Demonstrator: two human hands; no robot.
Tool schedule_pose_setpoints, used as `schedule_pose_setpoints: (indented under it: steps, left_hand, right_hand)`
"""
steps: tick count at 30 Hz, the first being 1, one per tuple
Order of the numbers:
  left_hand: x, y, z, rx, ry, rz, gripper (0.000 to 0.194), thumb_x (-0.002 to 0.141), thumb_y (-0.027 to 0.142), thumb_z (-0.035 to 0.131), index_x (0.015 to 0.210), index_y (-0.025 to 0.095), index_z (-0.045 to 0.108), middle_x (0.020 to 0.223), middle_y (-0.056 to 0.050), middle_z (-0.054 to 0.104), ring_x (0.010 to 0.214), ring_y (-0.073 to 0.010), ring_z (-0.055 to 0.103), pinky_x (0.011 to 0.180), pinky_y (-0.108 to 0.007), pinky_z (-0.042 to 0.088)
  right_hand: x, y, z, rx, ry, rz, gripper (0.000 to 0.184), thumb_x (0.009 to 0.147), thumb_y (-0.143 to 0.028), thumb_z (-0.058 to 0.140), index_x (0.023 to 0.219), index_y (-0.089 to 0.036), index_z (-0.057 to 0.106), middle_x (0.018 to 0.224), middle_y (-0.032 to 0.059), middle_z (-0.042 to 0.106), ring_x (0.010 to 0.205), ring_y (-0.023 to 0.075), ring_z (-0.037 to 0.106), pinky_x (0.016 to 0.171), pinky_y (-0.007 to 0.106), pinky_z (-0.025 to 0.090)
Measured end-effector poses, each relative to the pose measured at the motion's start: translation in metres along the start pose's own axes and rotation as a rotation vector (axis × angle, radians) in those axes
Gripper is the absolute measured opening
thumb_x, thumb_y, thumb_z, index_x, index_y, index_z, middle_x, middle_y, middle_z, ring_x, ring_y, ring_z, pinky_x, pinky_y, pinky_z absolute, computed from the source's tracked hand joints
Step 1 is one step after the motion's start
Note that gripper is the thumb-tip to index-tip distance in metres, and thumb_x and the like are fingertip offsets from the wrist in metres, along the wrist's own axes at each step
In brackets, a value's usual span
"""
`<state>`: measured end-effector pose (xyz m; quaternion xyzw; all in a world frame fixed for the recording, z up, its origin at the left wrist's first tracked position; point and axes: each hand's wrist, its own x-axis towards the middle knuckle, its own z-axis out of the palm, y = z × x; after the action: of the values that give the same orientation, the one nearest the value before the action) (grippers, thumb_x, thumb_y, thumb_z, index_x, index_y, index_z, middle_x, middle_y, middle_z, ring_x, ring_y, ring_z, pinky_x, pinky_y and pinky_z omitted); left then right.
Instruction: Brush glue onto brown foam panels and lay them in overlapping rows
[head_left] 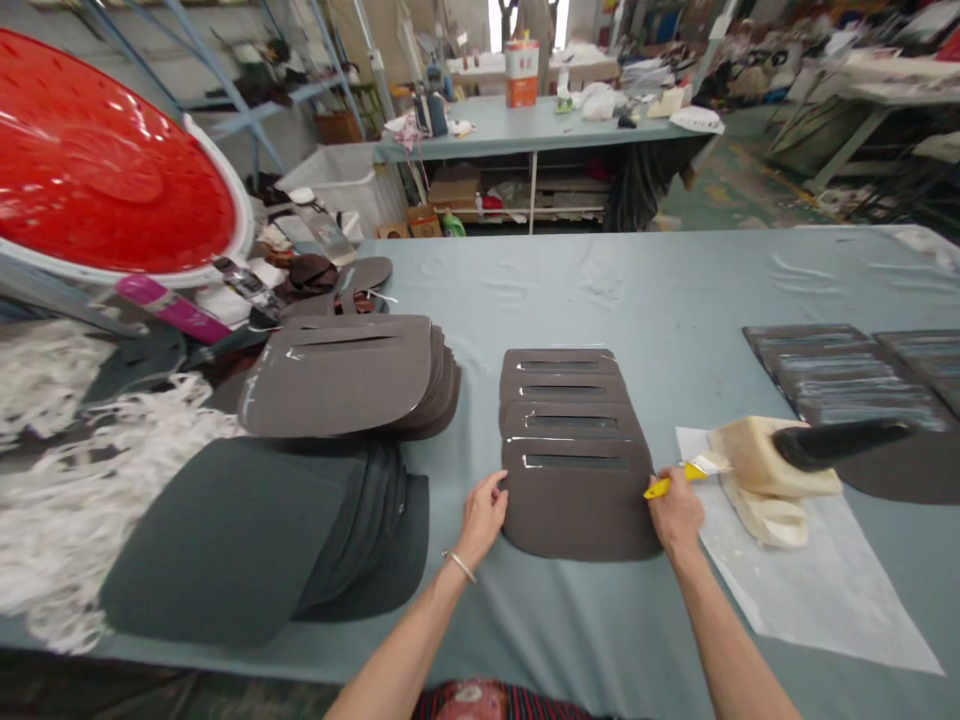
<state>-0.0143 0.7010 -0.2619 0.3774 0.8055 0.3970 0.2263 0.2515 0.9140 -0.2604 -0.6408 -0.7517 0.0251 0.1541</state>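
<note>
Several brown-grey flat panels (579,510), each with a slot cut in it, lie overlapped like steps in front of me. My left hand (484,515) pinches or presses the left edge of the nearest panel. At its right edge is my right hand (676,510), fingers closed round a brush with a yellow handle (660,488); the same hand also touches the panel. The brush's pale bristles point right, toward a glue-crusted cream container (757,455) with a black handle or nozzle (844,442). That container rests on a white sheet (847,590).
Left stand a stack of brown-grey panels (345,375) and a stack of dark green panels (225,540), beside white stringy scraps (112,480). A red basin (112,170) overhangs the upper left. More overlapped panels (855,375) lie right. Behind is another table (480,125).
</note>
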Motion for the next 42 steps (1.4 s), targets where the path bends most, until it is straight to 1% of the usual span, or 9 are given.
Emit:
schedule_pose_setpoints:
  steps: [4, 9, 14, 19, 27, 35, 38, 42]
  left_hand:
    - [-0.001, 0.001, 0.0, 0.03, -0.013, -0.02, 0.039, 0.082, 0.023, 0.046, 0.119, 0.02, 0.057, 0.077, -0.001, 0.06, 0.069, -0.0121, 0.056, 0.07, -0.024, 0.044]
    - [-0.001, 0.004, -0.001, 0.098, -0.011, -0.017, 0.038, 0.082, 0.023, 0.046, 0.118, 0.021, 0.056, 0.076, 0.0, 0.06, 0.069, -0.0124, 0.056, 0.069, -0.024, 0.042]
    - [-0.002, 0.002, 0.0, 0.126, -0.008, -0.044, 0.037, 0.082, 0.025, 0.047, 0.118, 0.023, 0.056, 0.076, 0.0, 0.061, 0.07, -0.0131, 0.057, 0.067, -0.023, 0.041]
    - [-0.005, 0.001, 0.001, 0.124, 0.006, -0.063, 0.037, 0.084, 0.026, 0.046, 0.119, 0.023, 0.056, 0.078, -0.001, 0.062, 0.071, -0.0138, 0.058, 0.067, -0.024, 0.041]
    - [-0.006, 0.001, 0.003, 0.105, 0.021, -0.053, 0.037, 0.082, 0.024, 0.047, 0.117, 0.022, 0.057, 0.077, 0.0, 0.061, 0.071, -0.0128, 0.057, 0.069, -0.024, 0.041]
    - [-0.007, 0.004, 0.0, 0.072, 0.044, -0.057, 0.037, 0.08, 0.021, 0.048, 0.116, 0.021, 0.058, 0.077, 0.0, 0.061, 0.07, -0.0125, 0.056, 0.07, -0.025, 0.041]
    - [-0.008, 0.004, -0.001, 0.047, 0.045, -0.057, 0.036, 0.081, 0.021, 0.049, 0.116, 0.022, 0.058, 0.077, 0.0, 0.06, 0.07, -0.0125, 0.055, 0.07, -0.025, 0.042]
    - [-0.008, 0.004, -0.001, 0.029, 0.05, -0.054, 0.037, 0.081, 0.021, 0.049, 0.117, 0.021, 0.058, 0.078, -0.001, 0.061, 0.07, -0.0126, 0.055, 0.071, -0.025, 0.042]
  right_hand:
    - [-0.002, -0.004, -0.004, -0.008, 0.012, -0.002, 0.016, 0.087, -0.032, 0.052, 0.096, -0.018, 0.052, 0.075, -0.0001, 0.05, 0.059, 0.0101, 0.037, 0.056, 0.024, 0.018]
    - [-0.004, -0.008, -0.01, 0.001, 0.015, -0.021, 0.013, 0.088, -0.029, 0.051, 0.095, -0.018, 0.052, 0.077, -0.0003, 0.051, 0.06, 0.0091, 0.037, 0.056, 0.024, 0.018]
    - [-0.004, -0.01, -0.014, -0.006, -0.019, -0.005, 0.013, 0.089, -0.027, 0.049, 0.096, -0.017, 0.052, 0.08, 0.001, 0.054, 0.061, 0.009, 0.04, 0.056, 0.024, 0.018]
    - [-0.003, -0.013, -0.017, -0.031, -0.073, 0.032, 0.015, 0.09, -0.028, 0.047, 0.099, -0.017, 0.052, 0.084, 0.0025, 0.056, 0.063, 0.01, 0.045, 0.056, 0.024, 0.019]
    - [-0.002, -0.014, -0.013, -0.068, -0.067, 0.071, 0.018, 0.091, -0.033, 0.046, 0.101, -0.02, 0.053, 0.083, 0.0027, 0.058, 0.062, 0.0116, 0.049, 0.055, 0.025, 0.02]
    - [0.0, -0.014, -0.009, -0.112, -0.111, 0.125, 0.022, 0.09, -0.038, 0.046, 0.102, -0.021, 0.054, 0.083, 0.0053, 0.06, 0.066, 0.0161, 0.055, 0.054, 0.027, 0.024]
    - [-0.001, -0.016, -0.01, -0.123, -0.11, 0.112, 0.023, 0.09, -0.039, 0.045, 0.102, -0.022, 0.054, 0.083, 0.0057, 0.06, 0.067, 0.0182, 0.056, 0.054, 0.027, 0.024]
    - [-0.002, -0.017, -0.013, -0.124, -0.106, 0.086, 0.024, 0.09, -0.038, 0.044, 0.102, -0.021, 0.055, 0.083, 0.0066, 0.06, 0.067, 0.0183, 0.057, 0.054, 0.027, 0.026]
